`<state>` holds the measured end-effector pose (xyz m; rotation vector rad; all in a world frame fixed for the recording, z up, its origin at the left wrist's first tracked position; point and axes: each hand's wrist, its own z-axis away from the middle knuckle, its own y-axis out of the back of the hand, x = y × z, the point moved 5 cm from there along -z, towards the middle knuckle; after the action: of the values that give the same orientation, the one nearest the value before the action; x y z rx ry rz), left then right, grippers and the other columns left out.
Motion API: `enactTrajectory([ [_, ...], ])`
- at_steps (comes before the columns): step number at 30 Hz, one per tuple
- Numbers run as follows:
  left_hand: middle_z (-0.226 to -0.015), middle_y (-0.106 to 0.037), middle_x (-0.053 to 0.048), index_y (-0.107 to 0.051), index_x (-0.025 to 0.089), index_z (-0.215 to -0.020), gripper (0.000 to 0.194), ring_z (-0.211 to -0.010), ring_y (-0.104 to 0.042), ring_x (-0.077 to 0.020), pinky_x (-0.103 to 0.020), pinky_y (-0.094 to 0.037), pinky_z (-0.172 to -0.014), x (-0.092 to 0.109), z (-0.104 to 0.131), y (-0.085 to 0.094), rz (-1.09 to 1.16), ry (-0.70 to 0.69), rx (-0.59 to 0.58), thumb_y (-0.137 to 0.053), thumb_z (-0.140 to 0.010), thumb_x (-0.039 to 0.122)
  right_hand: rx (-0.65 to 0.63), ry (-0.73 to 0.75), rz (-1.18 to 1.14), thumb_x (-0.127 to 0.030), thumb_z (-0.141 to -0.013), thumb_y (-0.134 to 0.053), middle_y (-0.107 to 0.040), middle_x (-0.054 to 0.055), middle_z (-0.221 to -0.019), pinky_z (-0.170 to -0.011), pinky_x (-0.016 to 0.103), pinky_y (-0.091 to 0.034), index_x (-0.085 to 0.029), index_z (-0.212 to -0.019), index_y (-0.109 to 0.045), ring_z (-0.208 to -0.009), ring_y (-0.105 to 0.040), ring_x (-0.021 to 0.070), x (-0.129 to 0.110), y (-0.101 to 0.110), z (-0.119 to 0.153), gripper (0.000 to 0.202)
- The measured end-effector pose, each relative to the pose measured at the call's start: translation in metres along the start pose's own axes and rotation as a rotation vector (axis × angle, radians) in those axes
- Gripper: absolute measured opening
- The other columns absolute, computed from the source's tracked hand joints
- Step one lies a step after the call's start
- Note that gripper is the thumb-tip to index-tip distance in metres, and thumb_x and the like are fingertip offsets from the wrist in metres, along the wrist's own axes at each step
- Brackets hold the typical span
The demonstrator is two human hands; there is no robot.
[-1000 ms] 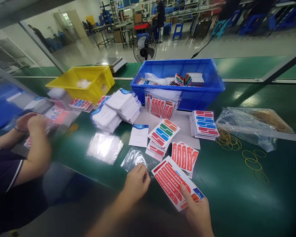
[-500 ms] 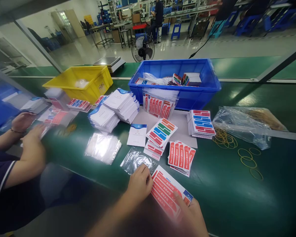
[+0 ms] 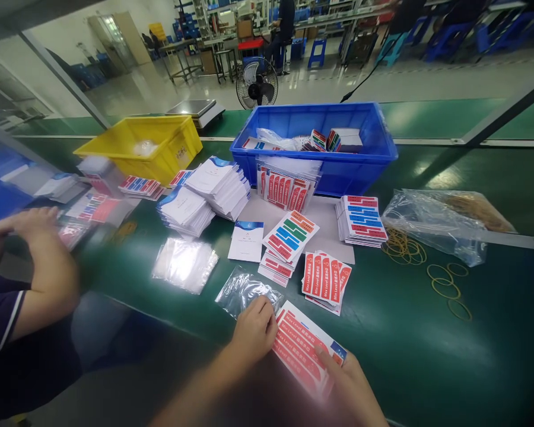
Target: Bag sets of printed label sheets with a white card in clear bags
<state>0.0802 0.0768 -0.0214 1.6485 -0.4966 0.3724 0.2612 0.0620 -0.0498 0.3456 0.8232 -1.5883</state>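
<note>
Sheets of red-and-white printed paper [image 3: 300,344], nearside of the rectangular blue plastic bin [image 3: 351,172], sit thumb-clamped in my right grip [image 3: 349,379], likely for alignment, while my left grip [image 3: 253,332] pinches a clear plastic bag [image 3: 242,289], presumably steadying it.

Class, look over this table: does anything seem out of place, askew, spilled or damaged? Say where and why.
Slightly: several rubber bands lie strewn on the right, apart from their heap. Beyond the held sheet, the pile of red labels sits unevenly, a lower sheet jutting at an angle. Nothing looks damaged.
</note>
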Motion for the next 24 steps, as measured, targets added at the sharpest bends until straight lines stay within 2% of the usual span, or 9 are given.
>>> enactTrajectory([
  [6, -0.081, -0.051, -0.004, -0.044, 0.017, -0.078, 0.012, -0.076, -0.051, -0.0167, -0.028, -0.044, -0.066, 0.0, 0.001, -0.002, -0.035, 0.026, 0.043, -0.039, -0.083, 0.009, -0.104, 0.045, 0.12, -0.052, -0.069, -0.071, -0.073, 0.01, -0.084, -0.07, 0.039, -0.054, -0.015, -0.095, -0.066, -0.072, -0.069, 0.0289, -0.005, 0.0, 0.003, 0.045],
  [13, -0.081, -0.053, -0.005, -0.045, 0.017, -0.077, 0.012, -0.076, -0.052, -0.0166, -0.028, -0.045, -0.066, 0.004, 0.001, -0.005, -0.025, -0.012, 0.051, -0.038, -0.084, 0.009, -0.075, 0.068, 0.237, -0.058, -0.068, -0.067, -0.073, 0.011, -0.086, -0.06, 0.035, -0.051, -0.014, -0.095, -0.066, -0.069, -0.067, 0.0282, -0.007, 0.002, 0.002, 0.051],
  [19, -0.083, -0.055, -0.006, -0.045, 0.017, -0.075, 0.013, -0.075, -0.053, -0.016, -0.027, -0.046, -0.066, 0.005, 0.001, -0.004, 0.046, -0.058, 0.039, -0.039, -0.082, 0.008, -0.1, 0.091, 0.282, -0.061, -0.067, -0.065, -0.072, 0.01, -0.081, -0.061, 0.035, -0.049, -0.014, -0.094, -0.067, -0.061, -0.064, 0.0253, -0.011, -0.002, 0.004, 0.054],
  [24, -0.085, -0.056, -0.006, -0.045, 0.017, -0.076, 0.013, -0.078, -0.054, -0.0163, -0.028, -0.046, -0.068, 0.006, 0.003, -0.002, 0.073, -0.079, 0.084, -0.041, -0.082, 0.007, -0.098, 0.1, 0.315, -0.064, -0.067, -0.063, -0.072, 0.01, -0.077, -0.06, 0.036, -0.049, -0.013, -0.094, -0.068, -0.058, -0.063, 0.0252, -0.015, -0.004, 0.005, 0.058],
])
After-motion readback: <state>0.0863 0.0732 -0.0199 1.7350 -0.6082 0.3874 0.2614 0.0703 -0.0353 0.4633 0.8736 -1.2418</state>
